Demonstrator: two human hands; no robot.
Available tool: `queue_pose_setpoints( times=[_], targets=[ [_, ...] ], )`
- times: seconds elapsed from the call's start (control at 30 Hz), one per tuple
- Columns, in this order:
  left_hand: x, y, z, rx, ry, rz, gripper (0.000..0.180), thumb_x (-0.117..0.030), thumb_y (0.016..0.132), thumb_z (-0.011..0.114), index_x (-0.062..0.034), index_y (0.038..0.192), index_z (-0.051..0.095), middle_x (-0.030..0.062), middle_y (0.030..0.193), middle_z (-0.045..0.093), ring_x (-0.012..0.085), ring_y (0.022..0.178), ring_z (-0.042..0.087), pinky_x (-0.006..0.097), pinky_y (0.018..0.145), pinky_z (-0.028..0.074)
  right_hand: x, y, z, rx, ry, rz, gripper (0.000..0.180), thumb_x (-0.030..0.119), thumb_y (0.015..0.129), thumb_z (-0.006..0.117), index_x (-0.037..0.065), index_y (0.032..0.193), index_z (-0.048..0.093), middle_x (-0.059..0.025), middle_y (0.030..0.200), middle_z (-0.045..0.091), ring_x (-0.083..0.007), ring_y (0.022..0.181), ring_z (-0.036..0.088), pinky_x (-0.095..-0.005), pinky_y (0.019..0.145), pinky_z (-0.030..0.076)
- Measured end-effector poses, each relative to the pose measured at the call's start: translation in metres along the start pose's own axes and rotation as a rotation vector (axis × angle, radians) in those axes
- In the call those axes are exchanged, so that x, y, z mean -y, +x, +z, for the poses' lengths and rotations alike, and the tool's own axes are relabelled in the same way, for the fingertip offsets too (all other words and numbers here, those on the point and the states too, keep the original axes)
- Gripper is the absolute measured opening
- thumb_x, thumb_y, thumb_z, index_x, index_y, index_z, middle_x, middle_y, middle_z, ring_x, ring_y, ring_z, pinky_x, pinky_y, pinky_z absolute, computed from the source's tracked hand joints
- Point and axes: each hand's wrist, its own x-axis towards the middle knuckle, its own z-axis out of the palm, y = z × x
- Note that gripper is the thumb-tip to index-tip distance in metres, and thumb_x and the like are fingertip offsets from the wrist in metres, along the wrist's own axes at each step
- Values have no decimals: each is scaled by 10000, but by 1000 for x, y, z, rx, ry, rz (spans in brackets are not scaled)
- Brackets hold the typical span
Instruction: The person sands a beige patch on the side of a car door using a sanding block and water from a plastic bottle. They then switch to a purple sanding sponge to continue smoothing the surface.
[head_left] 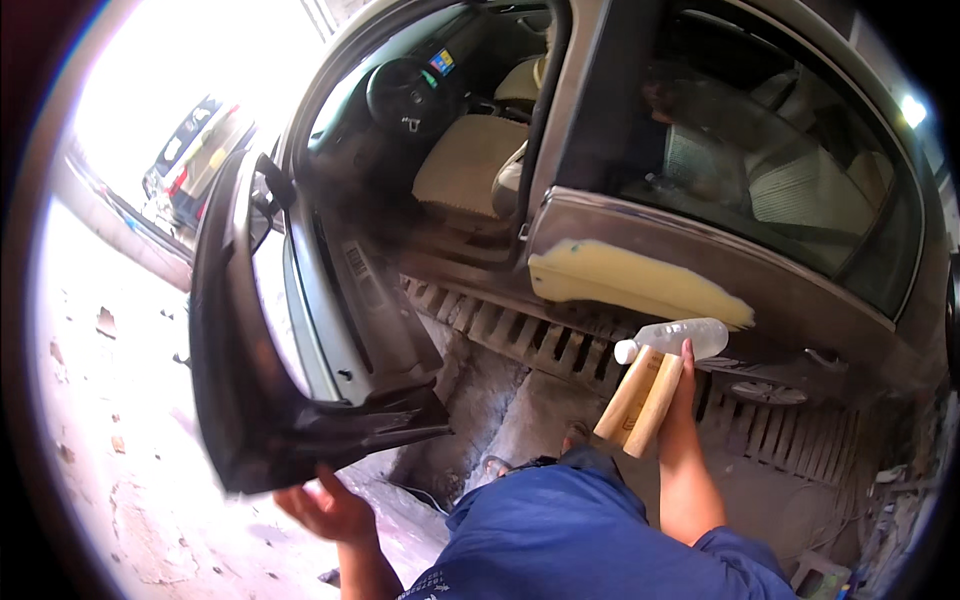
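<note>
My left hand (332,512) is at the free lower edge of the open front car door (375,425), with its fingers curled against the dark trim. My right hand (684,385) holds a clear plastic bottle (690,338) with a white cap, lying sideways. The same hand grips two long, pale tan blocks (656,405) that look like wood, side by side below the bottle. Both are in front of the shut rear door (640,228), which carries a wide patch of yellowish filler (630,275). The fingers behind the bottle and blocks are mostly hidden.
Inside the car are a steering wheel (405,97) and a beige-covered front seat (465,165). Slatted floor grating (520,335) runs below the sill, beside rough concrete (545,405). Another vehicle (200,150) stands in the bright opening at far left. A hollow block (820,577) lies at lower right.
</note>
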Motion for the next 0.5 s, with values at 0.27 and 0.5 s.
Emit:
queue_pose_setpoints(
  times=[0.27, 0.5],
  targets=[
    [-144, 100, 170, 315, -86, 243, 506, -68, 846, 578, 52, 1330, 493, 241, 1258, 559, 378, 1096, 570, 435, 932, 451, 41, -22, -26, -128, -3, -26, 629, 695, 867, 444, 99, 993, 603, -60, 844, 632, -202, 753, 626, -339, 666, 523],
    [-153, 188, 323, 602, -713, 182, 644, -140, 841, 625, -41, 1422, 365, 228, 1330, 523, 367, 1196, 539, 401, 975, 456, 64, -45, -32, -227, -61, -154, 642, 673, 905, 403, 91, 1132, 551, -92, 1023, 612, -236, 896, 611, -387, 798, 513]
  ],
)
